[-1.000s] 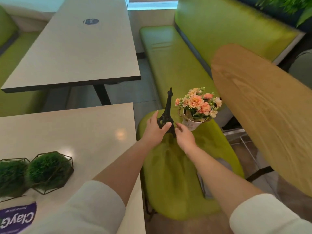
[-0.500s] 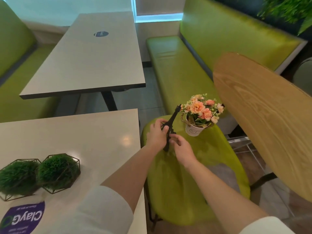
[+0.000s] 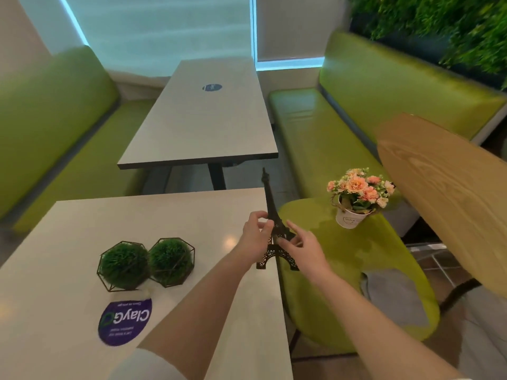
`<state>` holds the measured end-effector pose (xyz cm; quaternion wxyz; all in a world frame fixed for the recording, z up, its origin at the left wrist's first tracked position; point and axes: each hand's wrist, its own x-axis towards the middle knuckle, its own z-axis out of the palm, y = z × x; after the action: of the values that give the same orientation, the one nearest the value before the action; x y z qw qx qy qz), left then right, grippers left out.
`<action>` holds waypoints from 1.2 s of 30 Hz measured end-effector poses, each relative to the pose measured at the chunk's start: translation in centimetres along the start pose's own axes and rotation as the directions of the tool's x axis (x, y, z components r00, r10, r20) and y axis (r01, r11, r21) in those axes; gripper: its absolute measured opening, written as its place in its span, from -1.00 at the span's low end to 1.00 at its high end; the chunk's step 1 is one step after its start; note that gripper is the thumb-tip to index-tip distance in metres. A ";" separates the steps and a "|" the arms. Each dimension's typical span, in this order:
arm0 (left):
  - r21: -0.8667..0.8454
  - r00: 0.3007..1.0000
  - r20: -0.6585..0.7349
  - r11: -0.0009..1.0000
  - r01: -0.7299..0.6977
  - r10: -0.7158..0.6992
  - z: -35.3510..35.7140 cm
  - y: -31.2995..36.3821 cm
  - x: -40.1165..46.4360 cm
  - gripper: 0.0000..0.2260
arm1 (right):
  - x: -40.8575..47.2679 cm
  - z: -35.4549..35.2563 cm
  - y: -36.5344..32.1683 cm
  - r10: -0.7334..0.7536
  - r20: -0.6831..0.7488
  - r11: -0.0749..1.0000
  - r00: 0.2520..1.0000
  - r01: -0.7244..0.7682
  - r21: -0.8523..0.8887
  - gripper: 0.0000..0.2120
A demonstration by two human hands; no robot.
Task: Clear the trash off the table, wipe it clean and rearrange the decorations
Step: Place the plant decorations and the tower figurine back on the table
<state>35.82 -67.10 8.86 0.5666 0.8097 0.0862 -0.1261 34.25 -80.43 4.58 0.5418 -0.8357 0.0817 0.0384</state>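
Between both hands [image 3: 256, 233] [image 3: 304, 246], tower model [image 3: 275, 229] upright.

Bare tabletop [image 3: 170, 215] lies open across the frame's middle, above the two caged moss balls [image 3: 145, 263] at lower left. The flower pot [image 3: 352, 219] crowds the green chair seat [image 3: 343, 259] at right, beneath the wooden tabletop [image 3: 444, 185].

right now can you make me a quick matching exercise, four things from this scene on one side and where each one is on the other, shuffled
Things:
1. tower model
2. flower pot
3. two moss balls
4. purple sticker

Places:
A. on the green chair seat
B. flat on the near table, nearest the camera
C. pinched by the left hand and right hand, at the table's right edge
D. side by side on the near table

Pairs: 1-C, 2-A, 3-D, 4-B
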 end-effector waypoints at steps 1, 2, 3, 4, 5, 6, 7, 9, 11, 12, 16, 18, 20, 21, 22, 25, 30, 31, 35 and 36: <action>-0.017 1.000 0.019 1.000 0.017 -0.016 -1.5 -0.3 -0.9 -0.75 | -0.8 0.9 -0.9 -0.024 -0.005 1.000 1.000 0.024 -0.017 -0.51; -0.030 0.999 0.039 0.999 0.035 -0.034 -2.6 -0.4 -1.6 -0.75 | -1.3 1.6 -1.4 -0.039 -0.012 0.999 0.999 0.039 -0.028 -0.54; -0.039 0.998 0.052 0.998 0.046 -0.044 -3.7 -0.8 -2.1 -0.74 | -1.9 2.3 -2.0 -0.057 -0.014 0.998 0.998 0.057 -0.019 -0.58; -0.021 0.997 0.059 0.999 0.045 -0.043 -5.2 -1.2 -2.9 -0.74 | -2.7 3.5 -2.6 -0.071 -0.011 0.997 0.997 0.071 -0.001 -0.62; 0.009 0.998 0.056 1.000 0.029 -0.029 -6.4 -1.6 -3.5 -0.75 | -3.4 4.3 -3.1 -0.089 0.006 0.996 0.996 0.089 0.019 -0.67; 0.042 0.999 0.048 0.999 0.009 -0.011 -8.0 -2.2 -4.3 -0.75 | -4.4 5.6 -3.9 -0.094 0.041 0.995 0.995 0.092 0.044 -0.70; 0.068 0.999 0.037 0.998 -0.004 0.002 -9.2 -2.7 -4.9 -0.76 | -5.3 6.6 -4.8 -0.088 0.079 0.993 0.993 0.081 0.083 -0.73; 0.103 1.000 0.021 0.994 -0.025 0.023 -12.4 -3.7 -6.3 -0.75 | -7.2 9.1 -6.7 -0.079 0.127 0.986 0.989 0.059 0.155 -0.74; 0.154 0.999 0.003 0.987 -0.042 0.042 -15.5 -4.6 -7.5 -0.73 | -8.6 11.7 -8.3 -0.083 0.137 0.983 0.987 0.058 0.176 -0.74; 0.165 0.999 0.006 0.985 -0.052 0.052 -16.9 -5.1 -8.0 -0.72 | -9.2 12.8 -9.0 -0.085 0.140 0.983 0.986 0.060 0.174 -0.73; 0.064 0.999 0.020 0.997 -0.051 0.050 -21.5 -7.3 -10.0 -0.69 | -10.7 16.9 -11.4 -0.074 0.167 0.971 0.983 0.033 0.238 -0.76; 0.088 0.998 -0.004 0.994 -0.062 0.062 -24.1 -8.9 -10.8 -0.63 | -11.7 19.4 -13.0 -0.077 0.185 0.958 0.980 0.021 0.285 -0.78; 0.130 0.998 -0.032 0.990 -0.048 0.052 -26.3 -10.2 -11.4 -0.58 | -12.2 21.5 -14.4 -0.065 0.208 0.947 0.976 -0.006 0.322 -0.77; 0.100 0.999 -0.037 0.994 -0.034 0.038 -27.0 -10.7 -11.6 -0.61 | -12.4 22.3 -15.0 -0.063 0.222 0.946 0.973 -0.012 0.323 -0.76; 0.047 0.998 -0.049 0.998 -0.031 0.034 -28.3 -11.2 -11.8 -0.66 | -12.2 23.5 -15.8 -0.069 0.240 0.947 0.968 -0.012 0.321 -0.74; -0.052 0.995 -0.078 0.997 -0.062 0.058 -30.5 -11.6 -12.4 -0.76 | -11.8 25.4 -17.5 -0.085 0.276 0.952 0.957 -0.003 0.305 -0.70; -0.096 0.974 -0.206 0.989 -0.114 0.093 -33.1 -11.7 -12.5 -0.74 | -10.3 27.9 -19.3 -0.096 0.376 0.962 0.921 -0.010 0.271 -0.85; -0.087 0.966 -0.239 0.989 -0.121 0.098 -33.6 -11.8 -12.5 -0.74 | -9.8 28.6 -19.7 -0.105 0.397 0.964 0.912 -0.005 0.267 -0.89; -0.106 0.945 -0.318 0.987 -0.122 0.083 -35.8 -13.0 -12.1 -0.77 | -9.3 30.7 -21.2 -0.155 0.477 0.969 0.865 0.038 0.246 -0.77; -0.118 0.942 -0.328 0.986 -0.118 0.074 -36.5 -13.5 -11.9 -0.77 | -9.3 31.2 -21.7 -0.161 0.498 0.973 0.852 0.051 0.227 -0.70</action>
<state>24.51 -28.18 12.31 0.6042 0.7821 0.1465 0.0419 29.70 -42.45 12.69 0.6284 -0.7380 -0.1083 0.2209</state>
